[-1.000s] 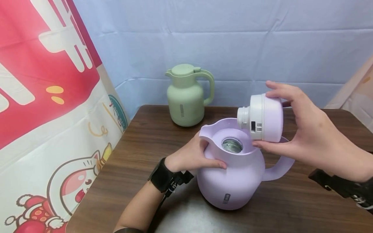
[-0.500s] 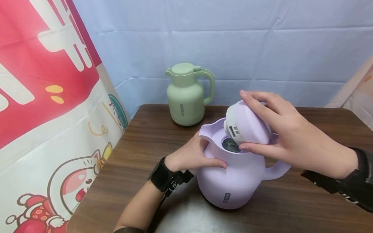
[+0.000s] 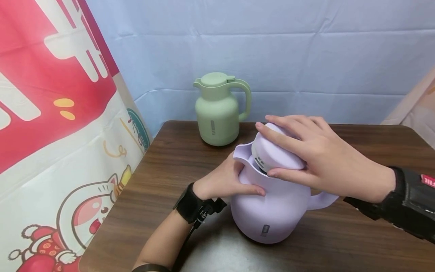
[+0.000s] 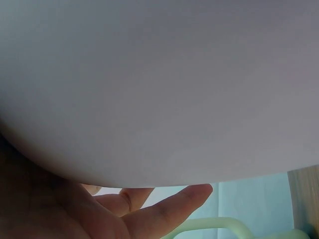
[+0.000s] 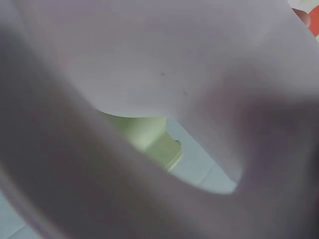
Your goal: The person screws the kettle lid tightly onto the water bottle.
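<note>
A light purple thermos jug stands upright on the table, its spout toward the left. My left hand grips the side of its neck, thumb in front and the other fingers mostly hidden behind. In my right hand is the jug's lid, purple on top and whitish below, held between thumb and fingers. The lid sits tilted in the jug's mouth, its lower part hidden by the rim. In the left wrist view the jug's body fills most of the frame. The jug's handle looms close in the right wrist view.
A green thermos jug with its lid on stands at the back of the brown wooden table. Behind hangs a pale blue cloth; a red and white printed cloth hangs at the left.
My right hand has moved left and brought the lid from sideways above the rim down into the jug's mouth, turning its top upward. The left hand has stayed on the neck.
</note>
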`<state>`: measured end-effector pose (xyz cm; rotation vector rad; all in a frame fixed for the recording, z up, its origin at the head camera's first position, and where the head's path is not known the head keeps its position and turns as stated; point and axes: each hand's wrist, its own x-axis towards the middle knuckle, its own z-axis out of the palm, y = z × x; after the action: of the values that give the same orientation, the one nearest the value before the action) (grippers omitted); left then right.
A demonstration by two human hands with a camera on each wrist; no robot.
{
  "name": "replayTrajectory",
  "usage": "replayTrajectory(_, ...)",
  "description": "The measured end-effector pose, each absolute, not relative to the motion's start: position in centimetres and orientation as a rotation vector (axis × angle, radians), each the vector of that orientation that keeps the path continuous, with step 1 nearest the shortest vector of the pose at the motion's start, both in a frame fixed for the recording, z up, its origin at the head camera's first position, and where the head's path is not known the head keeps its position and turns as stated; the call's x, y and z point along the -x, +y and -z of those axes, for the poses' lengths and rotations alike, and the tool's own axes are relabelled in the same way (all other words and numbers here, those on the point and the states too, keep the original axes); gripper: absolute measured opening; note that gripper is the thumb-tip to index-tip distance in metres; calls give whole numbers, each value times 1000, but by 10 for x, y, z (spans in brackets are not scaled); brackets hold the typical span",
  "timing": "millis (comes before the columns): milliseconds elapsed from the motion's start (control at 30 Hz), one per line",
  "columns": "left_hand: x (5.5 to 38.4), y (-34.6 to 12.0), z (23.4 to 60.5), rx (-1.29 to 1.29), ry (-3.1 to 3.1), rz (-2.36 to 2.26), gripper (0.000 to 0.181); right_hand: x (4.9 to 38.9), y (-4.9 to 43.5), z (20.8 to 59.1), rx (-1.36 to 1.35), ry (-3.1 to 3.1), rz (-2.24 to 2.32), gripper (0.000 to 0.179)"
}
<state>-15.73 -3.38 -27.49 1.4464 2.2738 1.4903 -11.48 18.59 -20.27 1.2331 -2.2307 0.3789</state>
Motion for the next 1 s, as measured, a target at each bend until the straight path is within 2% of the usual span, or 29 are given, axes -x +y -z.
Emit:
replayTrajectory(167, 157, -33, 275, -1444, 2268, -1486, 75, 117, 183, 206, -1241, -2214, -340, 66)
replayTrajectory(600, 157, -35, 275, -1419, 2279, -1463, 83, 119, 182, 211, -1238, -2255, -283, 62)
replayTrajectory(1000, 157, -35, 275, -1420, 2268, -1463, 77, 121, 182, 210, -1269, -2321, -318, 59)
